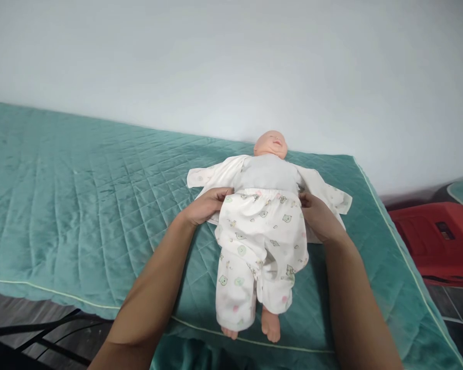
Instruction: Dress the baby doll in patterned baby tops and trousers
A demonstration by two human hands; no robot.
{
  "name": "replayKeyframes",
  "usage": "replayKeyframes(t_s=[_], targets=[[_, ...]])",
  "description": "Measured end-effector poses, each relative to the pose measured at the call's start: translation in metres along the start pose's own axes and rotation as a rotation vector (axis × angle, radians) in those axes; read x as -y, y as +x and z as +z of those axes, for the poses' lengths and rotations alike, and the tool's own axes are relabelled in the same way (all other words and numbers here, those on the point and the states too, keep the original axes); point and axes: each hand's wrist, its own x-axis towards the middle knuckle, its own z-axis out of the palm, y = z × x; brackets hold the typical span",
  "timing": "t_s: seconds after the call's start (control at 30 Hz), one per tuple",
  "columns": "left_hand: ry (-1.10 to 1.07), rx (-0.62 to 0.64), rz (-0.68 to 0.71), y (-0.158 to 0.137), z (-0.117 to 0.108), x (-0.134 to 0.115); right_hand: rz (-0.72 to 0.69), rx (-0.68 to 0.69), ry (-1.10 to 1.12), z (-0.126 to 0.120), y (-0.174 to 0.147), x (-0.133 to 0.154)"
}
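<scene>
A baby doll (270, 143) lies on its back on the green quilted cover, its head toward the wall. Printed white pants (262, 231) cover its legs, and its feet show below the cuffs. Its torso (268, 172) is pale grey-white fabric. An open white jacket (324, 187) is spread under it, sleeves out to both sides. My left hand (210, 204) is closed at the left side of the pants' waistband. At the opposite side of the waistband, my right hand (315, 213) is closed too, its fingertips partly hidden by the pants.
The green quilted cover (81, 205) runs far to the left and meets a plain wall (177, 67) at the back. To the right, past the cover's edge, stands a red plastic chair (440, 239). Dark metal bars (42, 334) show at lower left.
</scene>
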Motion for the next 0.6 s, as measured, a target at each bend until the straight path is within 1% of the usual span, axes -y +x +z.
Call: replayKeyframes(t_s=[0.07,0.17,0.3,0.47,0.6], targets=[[0.005,0.007,0.016,0.000,-0.001,0.001,0.001,-0.043,0.003,0.002,0.001,-0.002],[0.007,0.004,0.041,0.001,-0.001,0.002,-0.045,-0.107,0.035,0.004,0.001,-0.006],[0.018,0.000,0.037,-0.001,-0.001,0.000,-0.075,-0.162,0.129,0.008,0.003,-0.012],[0.126,0.023,0.029,-0.003,0.000,-0.004,-0.133,-0.251,0.194,0.009,0.011,-0.025],[0.229,-0.003,0.057,-0.002,0.000,-0.003,-0.167,-0.242,0.242,0.008,0.015,-0.030]])
